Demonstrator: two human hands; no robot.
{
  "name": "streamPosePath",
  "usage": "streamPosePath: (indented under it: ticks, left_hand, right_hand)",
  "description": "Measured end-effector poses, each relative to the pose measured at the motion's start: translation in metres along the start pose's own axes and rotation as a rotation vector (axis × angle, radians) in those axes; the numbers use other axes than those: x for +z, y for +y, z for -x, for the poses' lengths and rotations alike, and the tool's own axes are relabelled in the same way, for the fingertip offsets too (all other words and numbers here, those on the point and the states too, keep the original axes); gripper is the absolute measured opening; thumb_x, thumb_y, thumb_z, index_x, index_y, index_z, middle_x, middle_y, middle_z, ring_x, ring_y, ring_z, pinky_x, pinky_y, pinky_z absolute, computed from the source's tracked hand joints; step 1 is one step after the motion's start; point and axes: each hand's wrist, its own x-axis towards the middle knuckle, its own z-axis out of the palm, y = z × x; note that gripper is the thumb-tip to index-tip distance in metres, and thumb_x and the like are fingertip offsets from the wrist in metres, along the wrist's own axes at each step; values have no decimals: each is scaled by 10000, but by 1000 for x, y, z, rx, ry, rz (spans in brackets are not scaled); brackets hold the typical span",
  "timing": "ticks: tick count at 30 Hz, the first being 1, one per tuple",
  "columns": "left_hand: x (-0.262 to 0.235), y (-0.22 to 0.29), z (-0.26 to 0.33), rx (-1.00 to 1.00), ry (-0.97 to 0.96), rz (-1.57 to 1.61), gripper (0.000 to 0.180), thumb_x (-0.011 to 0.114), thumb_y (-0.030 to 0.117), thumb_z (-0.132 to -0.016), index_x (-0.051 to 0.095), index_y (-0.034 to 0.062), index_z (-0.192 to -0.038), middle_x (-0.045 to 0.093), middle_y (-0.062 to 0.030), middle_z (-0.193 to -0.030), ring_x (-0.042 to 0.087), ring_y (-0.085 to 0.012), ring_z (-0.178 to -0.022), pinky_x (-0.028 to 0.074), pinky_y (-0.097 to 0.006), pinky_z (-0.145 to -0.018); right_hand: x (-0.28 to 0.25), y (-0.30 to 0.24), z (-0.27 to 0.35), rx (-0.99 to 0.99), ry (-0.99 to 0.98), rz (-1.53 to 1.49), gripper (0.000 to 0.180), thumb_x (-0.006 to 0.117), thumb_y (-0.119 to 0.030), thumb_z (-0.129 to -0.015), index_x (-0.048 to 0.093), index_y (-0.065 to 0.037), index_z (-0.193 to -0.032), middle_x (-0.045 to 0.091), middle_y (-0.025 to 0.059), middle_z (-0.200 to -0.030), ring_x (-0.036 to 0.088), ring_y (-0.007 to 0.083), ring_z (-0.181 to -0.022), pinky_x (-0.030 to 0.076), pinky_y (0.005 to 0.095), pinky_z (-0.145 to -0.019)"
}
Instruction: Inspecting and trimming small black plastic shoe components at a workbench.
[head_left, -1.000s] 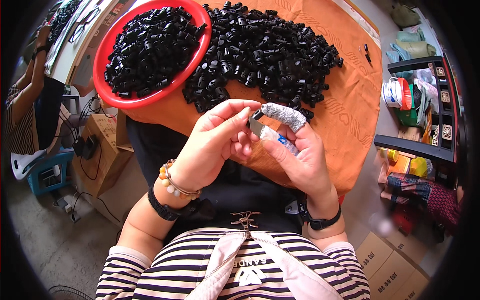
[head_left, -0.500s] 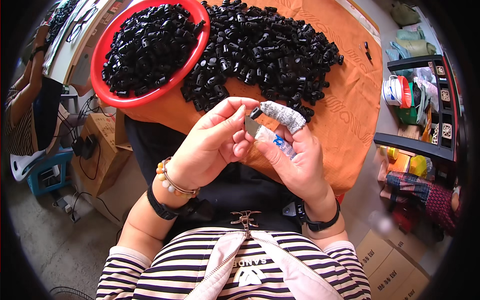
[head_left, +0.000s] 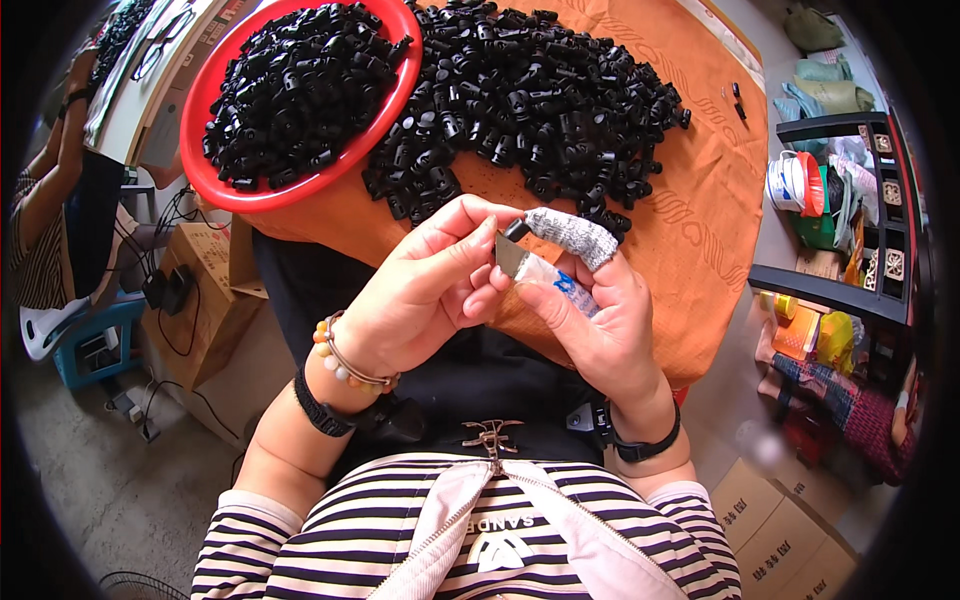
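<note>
small black plastic clip point(head_left: 516, 228), glossy, pinched between fingertips

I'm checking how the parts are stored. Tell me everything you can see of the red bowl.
The red bowl is round, shallow and looks like plastic, with a smooth rolled rim. It sits at the table's left end on the orange cloth, heaped with small black parts. A loose pile of the same parts lies against its right rim. No hand touches it.
</note>
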Motion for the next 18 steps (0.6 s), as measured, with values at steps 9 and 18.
streamPosePath:
  ticks: [9, 18]
  left_hand:
    - [-5, -3, -1, -3, -85, 19, 234, 464, 215, -938, 488, 82, -1129, 495, 20, -719, 389, -26, -559, 305, -168, -500]
    - [-1, -1, 0, 7, -10, 29, 250, 468, 224, -936, 485, 91, -1147, 503, 28, -715, 415, -28, -574, 306, -172, -507]
  right_hand:
    - [-5, 3, 1, 14, -10, -10, 361, 592, -42, -844, 473, 19, -1178, 602, 71, -976, 539, 52, -843, 458, 199, -726]
    - [4, -4, 2, 19, -18, -135, 400, 579, -29, -848, 428, 32, -1214, 578, 100, -1046, 548, 81, -885, 461, 211, -766]
